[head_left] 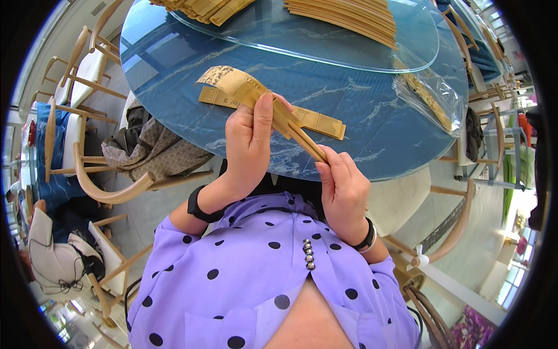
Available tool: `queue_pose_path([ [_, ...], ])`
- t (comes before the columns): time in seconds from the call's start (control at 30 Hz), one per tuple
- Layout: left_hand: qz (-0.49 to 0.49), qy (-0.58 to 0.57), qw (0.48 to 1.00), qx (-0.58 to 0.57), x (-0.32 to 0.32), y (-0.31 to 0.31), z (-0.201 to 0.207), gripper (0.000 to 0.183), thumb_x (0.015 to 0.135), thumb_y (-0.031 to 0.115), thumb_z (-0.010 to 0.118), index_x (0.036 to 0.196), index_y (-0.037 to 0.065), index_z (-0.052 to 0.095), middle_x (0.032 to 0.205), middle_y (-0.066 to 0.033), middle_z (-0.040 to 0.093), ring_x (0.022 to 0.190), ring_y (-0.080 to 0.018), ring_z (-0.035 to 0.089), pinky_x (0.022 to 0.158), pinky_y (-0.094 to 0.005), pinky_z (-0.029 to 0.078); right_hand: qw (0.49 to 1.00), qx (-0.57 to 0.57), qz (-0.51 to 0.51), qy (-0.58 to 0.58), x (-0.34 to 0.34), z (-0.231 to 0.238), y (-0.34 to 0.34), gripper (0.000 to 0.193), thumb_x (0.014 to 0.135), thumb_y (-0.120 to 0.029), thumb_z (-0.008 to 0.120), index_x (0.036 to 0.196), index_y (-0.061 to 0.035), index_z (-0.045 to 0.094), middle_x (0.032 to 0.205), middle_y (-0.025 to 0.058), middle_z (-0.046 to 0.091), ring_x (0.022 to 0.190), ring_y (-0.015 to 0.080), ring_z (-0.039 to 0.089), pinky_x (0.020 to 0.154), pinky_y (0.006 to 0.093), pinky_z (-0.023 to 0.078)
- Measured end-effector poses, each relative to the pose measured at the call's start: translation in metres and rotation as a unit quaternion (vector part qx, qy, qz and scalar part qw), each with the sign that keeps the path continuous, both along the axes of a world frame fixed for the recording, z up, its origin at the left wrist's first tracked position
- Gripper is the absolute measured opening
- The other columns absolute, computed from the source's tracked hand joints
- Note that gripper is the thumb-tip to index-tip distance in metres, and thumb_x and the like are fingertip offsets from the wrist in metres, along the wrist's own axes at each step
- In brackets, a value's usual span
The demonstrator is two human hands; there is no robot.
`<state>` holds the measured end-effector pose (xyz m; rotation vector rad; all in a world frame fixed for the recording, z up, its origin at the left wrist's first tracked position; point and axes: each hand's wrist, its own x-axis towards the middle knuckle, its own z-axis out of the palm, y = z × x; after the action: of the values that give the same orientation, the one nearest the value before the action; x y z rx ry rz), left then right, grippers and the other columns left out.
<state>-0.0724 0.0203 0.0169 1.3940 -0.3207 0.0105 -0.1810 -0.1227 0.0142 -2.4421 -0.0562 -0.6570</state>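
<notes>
Near the front edge of the blue marbled table, my left hand pinches a gold paper chopstick sleeve between thumb and fingers. The sleeve's far end curls up to the left. A pair of light wooden chopsticks sticks out of its near end, and the fingers of my right hand close on their ends. How far the chopsticks reach inside is hidden. Flat on the table behind my hands lie more gold paper sleeves, partly covered by my left hand and the held sleeve.
A clear glass turntable carries a pile of gold sleeves and a stack of thin tan strips. At the table's right lies a clear plastic bag with a gold sleeve in it. Wooden chairs stand around.
</notes>
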Motion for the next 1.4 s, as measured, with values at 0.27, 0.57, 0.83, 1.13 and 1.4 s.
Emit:
queue_pose_path([
  [0.27, 0.065, 0.055, 0.995, -0.057, 0.038, 0.042, 0.014, 0.045, 0.112, 0.039, 0.046, 0.094, 0.004, 0.067, 0.062, 0.0106, 0.031, 0.055, 0.0003, 0.022, 0.050, -0.0224, 0.018, 0.997, 0.005, 0.074, 0.030, -0.029, -0.006, -0.041, 0.031, 0.102, -0.024, 0.061, 0.122, -0.0009, 0.067, 0.074, 0.0093, 0.054, 0.059, 0.0252, 0.054, 0.053, 0.0356, 0.043],
  [0.57, 0.068, 0.111, 0.990, -0.058, 0.037, 0.043, 0.013, 0.046, 0.112, 0.042, 0.045, 0.096, 0.004, 0.066, 0.062, 0.0098, 0.032, 0.055, -0.0007, 0.022, 0.051, -0.0223, 0.019, 0.962, 0.030, 0.254, -0.098, -0.048, -0.014, -0.040, 0.039, 0.106, -0.022, 0.055, 0.125, 0.0124, 0.060, 0.077, 0.0118, 0.060, 0.058, 0.0230, 0.058, 0.050, 0.0337, 0.048],
  [0.83, 0.031, 0.074, 0.990, -0.118, 0.033, 0.041, 0.006, 0.042, 0.111, 0.039, 0.049, 0.097, 0.004, 0.067, 0.068, 0.0072, 0.044, 0.057, -0.0006, 0.027, 0.052, -0.0213, 0.020, 0.962, 0.271, 0.019, 0.000, -0.056, -0.031, -0.016, 0.021, 0.105, -0.005, 0.050, 0.118, 0.0036, 0.064, 0.075, 0.0033, 0.059, 0.057, 0.0074, 0.047, 0.051, 0.0231, 0.034],
  [1.13, 0.061, -0.034, 0.997, -0.031, 0.020, 0.033, -0.002, 0.040, 0.110, 0.033, 0.052, 0.089, 0.003, 0.066, 0.069, 0.0049, 0.052, 0.059, -0.0012, 0.033, 0.052, -0.0211, 0.024, 0.887, 0.457, 0.008, 0.063, -0.051, -0.025, -0.013, 0.024, 0.110, -0.017, 0.049, 0.101, 0.0014, 0.062, 0.065, -0.0055, 0.045, 0.055, 0.0014, 0.035, 0.050, 0.0207, 0.024],
  [1.4, 0.045, -0.019, 0.997, -0.056, 0.007, 0.026, -0.004, 0.039, 0.111, 0.032, 0.051, 0.088, 0.003, 0.064, 0.069, 0.0050, 0.053, 0.059, -0.0013, 0.034, 0.053, -0.0206, 0.025, 0.884, 0.464, 0.018, 0.058, -0.043, -0.019, -0.016, 0.025, 0.110, -0.016, 0.048, 0.099, 0.0019, 0.063, 0.064, -0.0053, 0.045, 0.054, 0.0013, 0.035, 0.049, 0.0207, 0.025],
])
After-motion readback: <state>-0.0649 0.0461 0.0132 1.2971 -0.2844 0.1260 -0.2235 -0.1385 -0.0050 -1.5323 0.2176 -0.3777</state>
